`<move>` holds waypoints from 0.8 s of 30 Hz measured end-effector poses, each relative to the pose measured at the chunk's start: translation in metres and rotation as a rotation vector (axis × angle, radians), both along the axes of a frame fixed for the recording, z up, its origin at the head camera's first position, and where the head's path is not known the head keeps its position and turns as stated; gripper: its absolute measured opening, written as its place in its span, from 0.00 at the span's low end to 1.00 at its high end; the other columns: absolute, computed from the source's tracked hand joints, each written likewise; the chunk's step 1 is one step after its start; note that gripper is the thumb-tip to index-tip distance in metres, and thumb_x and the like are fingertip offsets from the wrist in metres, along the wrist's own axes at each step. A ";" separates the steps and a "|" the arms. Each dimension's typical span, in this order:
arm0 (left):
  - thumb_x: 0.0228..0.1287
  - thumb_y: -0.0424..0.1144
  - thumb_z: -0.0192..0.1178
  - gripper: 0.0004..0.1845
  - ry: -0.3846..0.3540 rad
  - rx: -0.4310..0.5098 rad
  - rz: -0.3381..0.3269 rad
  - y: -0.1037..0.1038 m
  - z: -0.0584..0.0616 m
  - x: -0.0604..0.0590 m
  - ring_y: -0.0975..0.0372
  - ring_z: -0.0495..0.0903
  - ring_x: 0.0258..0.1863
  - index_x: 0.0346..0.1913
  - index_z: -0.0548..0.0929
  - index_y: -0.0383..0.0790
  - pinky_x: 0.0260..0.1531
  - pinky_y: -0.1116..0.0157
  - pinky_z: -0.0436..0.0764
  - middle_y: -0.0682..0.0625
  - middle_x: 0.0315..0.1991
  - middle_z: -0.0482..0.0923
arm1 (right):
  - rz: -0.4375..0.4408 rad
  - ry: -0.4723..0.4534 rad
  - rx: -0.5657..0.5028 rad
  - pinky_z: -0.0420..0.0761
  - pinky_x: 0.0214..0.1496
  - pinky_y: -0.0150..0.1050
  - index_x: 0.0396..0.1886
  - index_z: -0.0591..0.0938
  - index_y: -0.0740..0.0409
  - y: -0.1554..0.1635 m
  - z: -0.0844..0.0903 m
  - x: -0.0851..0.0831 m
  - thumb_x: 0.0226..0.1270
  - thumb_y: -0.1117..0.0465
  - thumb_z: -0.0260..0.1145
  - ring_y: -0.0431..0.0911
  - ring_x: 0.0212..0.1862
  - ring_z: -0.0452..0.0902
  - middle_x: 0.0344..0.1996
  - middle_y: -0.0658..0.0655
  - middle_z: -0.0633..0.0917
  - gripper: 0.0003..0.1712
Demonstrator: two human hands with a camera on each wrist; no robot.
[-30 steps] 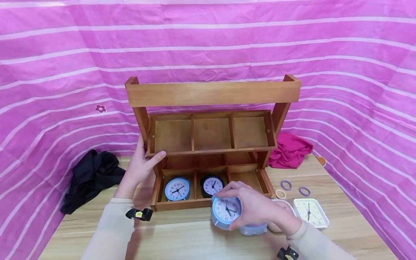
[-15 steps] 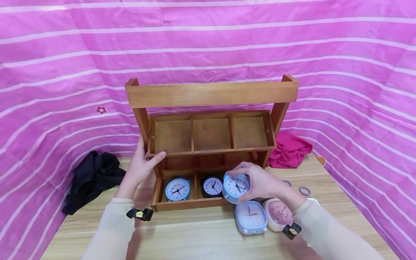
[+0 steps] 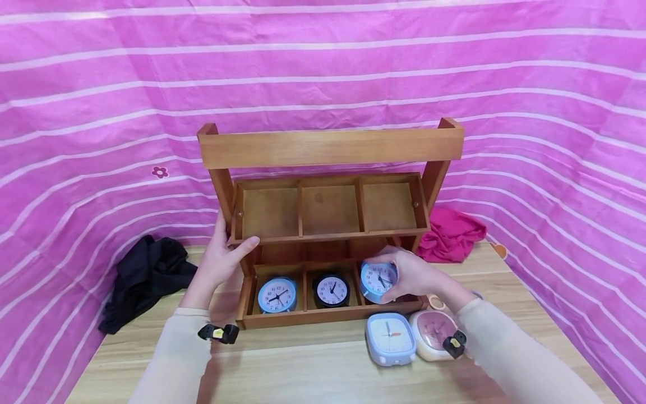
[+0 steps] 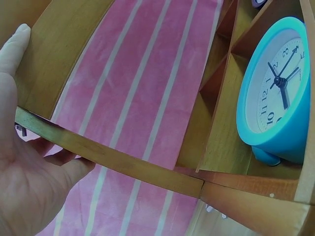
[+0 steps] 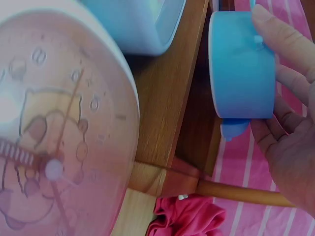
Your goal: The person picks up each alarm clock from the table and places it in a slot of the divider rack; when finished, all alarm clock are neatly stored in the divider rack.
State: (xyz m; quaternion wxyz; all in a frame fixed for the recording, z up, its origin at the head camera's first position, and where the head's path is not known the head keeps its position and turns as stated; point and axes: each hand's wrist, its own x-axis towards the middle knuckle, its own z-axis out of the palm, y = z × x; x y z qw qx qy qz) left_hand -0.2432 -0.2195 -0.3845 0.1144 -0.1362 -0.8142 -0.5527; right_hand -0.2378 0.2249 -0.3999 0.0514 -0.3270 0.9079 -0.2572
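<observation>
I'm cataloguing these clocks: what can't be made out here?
Right wrist: the dial of the blue clock in the right hand, facing away.
Right wrist: the pink clock's left part, cut off by the picture edge.
Left wrist: the left-compartment clock, partly behind a wooden board.

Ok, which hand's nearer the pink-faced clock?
Right. The right hand holds a round blue clock just beyond the pink-faced clock; the left hand is well off to that clock's left, gripping the wooden rack.
</observation>
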 end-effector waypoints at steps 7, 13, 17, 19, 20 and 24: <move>0.70 0.42 0.70 0.56 0.010 0.007 -0.007 0.000 0.000 0.000 0.42 0.61 0.77 0.84 0.38 0.71 0.70 0.34 0.65 0.48 0.84 0.50 | -0.023 -0.056 0.026 0.82 0.64 0.55 0.68 0.82 0.51 0.005 -0.003 -0.007 0.44 0.51 0.90 0.55 0.62 0.77 0.61 0.57 0.81 0.48; 0.70 0.42 0.70 0.55 0.020 0.015 -0.015 0.000 -0.001 0.000 0.44 0.61 0.77 0.83 0.40 0.71 0.70 0.35 0.66 0.48 0.83 0.51 | 0.002 -0.090 0.032 0.81 0.64 0.58 0.69 0.82 0.52 0.011 -0.006 -0.010 0.46 0.53 0.89 0.57 0.63 0.75 0.63 0.59 0.80 0.47; 0.70 0.41 0.70 0.55 0.019 0.027 -0.023 0.000 -0.001 -0.001 0.43 0.61 0.77 0.83 0.40 0.71 0.70 0.35 0.66 0.48 0.83 0.51 | 0.012 -0.106 0.038 0.81 0.63 0.57 0.70 0.81 0.48 0.014 -0.007 -0.011 0.47 0.52 0.88 0.56 0.63 0.74 0.63 0.57 0.79 0.47; 0.70 0.41 0.70 0.55 0.017 0.031 -0.023 0.000 -0.001 -0.001 0.43 0.62 0.77 0.83 0.40 0.71 0.70 0.35 0.66 0.48 0.83 0.51 | 0.031 -0.109 0.042 0.81 0.63 0.57 0.70 0.81 0.48 0.015 -0.008 -0.012 0.47 0.52 0.88 0.55 0.63 0.74 0.63 0.56 0.79 0.47; 0.70 0.41 0.70 0.55 0.016 0.031 -0.023 0.000 -0.001 0.000 0.43 0.61 0.77 0.83 0.40 0.71 0.70 0.35 0.66 0.48 0.83 0.51 | 0.035 -0.120 0.043 0.80 0.64 0.57 0.70 0.81 0.48 0.015 -0.008 -0.012 0.48 0.53 0.88 0.55 0.64 0.74 0.63 0.56 0.78 0.47; 0.70 0.41 0.70 0.55 0.016 0.037 -0.023 0.000 -0.001 0.000 0.44 0.61 0.77 0.83 0.40 0.71 0.71 0.36 0.65 0.48 0.83 0.50 | 0.042 -0.165 0.058 0.79 0.66 0.59 0.71 0.80 0.47 0.016 -0.013 -0.013 0.50 0.53 0.87 0.55 0.66 0.73 0.65 0.55 0.77 0.46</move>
